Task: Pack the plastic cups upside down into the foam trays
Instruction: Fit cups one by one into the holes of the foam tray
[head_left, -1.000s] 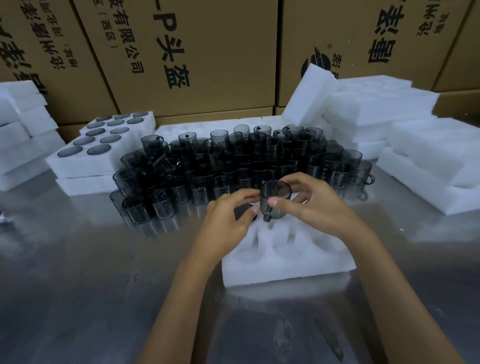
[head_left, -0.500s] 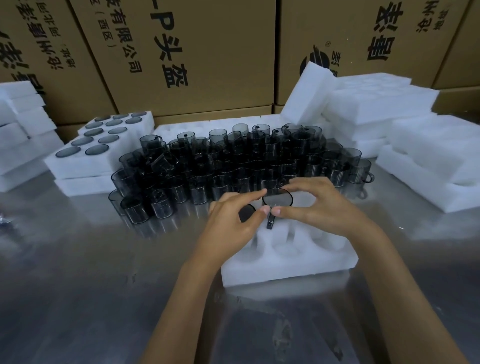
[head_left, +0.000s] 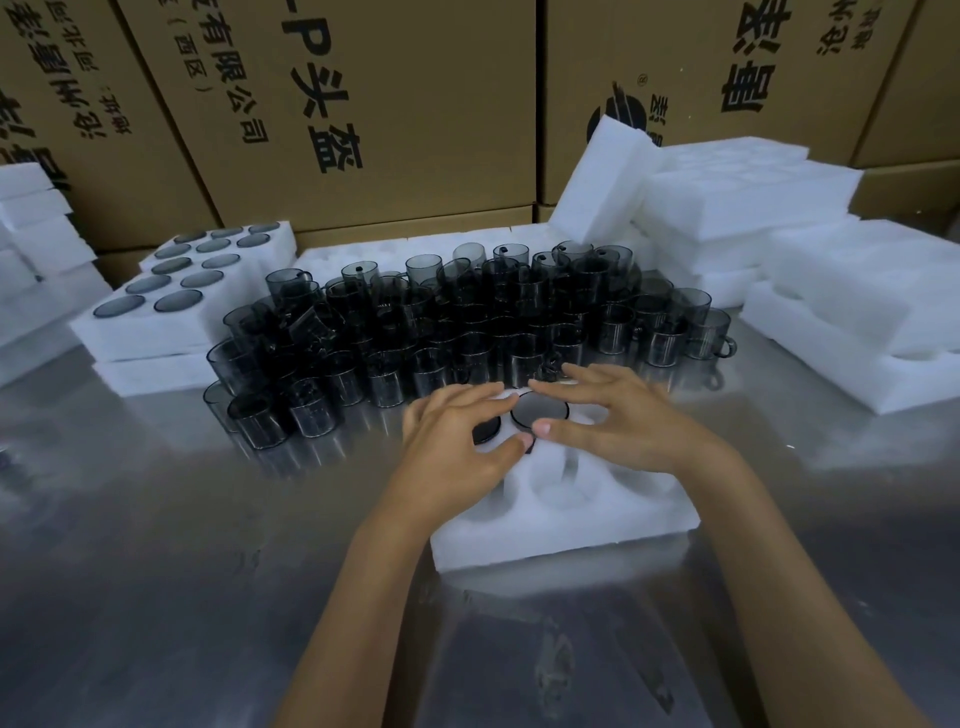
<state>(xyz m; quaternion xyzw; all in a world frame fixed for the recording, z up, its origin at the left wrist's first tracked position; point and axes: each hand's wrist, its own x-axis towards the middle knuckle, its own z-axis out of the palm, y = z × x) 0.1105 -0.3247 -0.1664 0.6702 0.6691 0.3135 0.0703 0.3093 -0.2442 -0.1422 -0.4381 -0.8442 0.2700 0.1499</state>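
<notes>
I see a smoky translucent plastic cup (head_left: 539, 409) seated base-up in the white pocketed foam tray (head_left: 566, 525); my left hand (head_left: 457, 457) and right hand (head_left: 618, 426) spread loosely beside it

A reflective steel tabletop (head_left: 156, 597) fills the near and middle view, its brushed surface throwing back soft, diffuse light and blurred reflections of what stands on it. Behind it a wall of large brown cardboard cartons (head_left: 395, 104) stacked edge to edge closes off the back, each printed with black Chinese characters, and 1 at the right carries a round black logo (head_left: 618, 117). The lighting is dim and even.
</notes>
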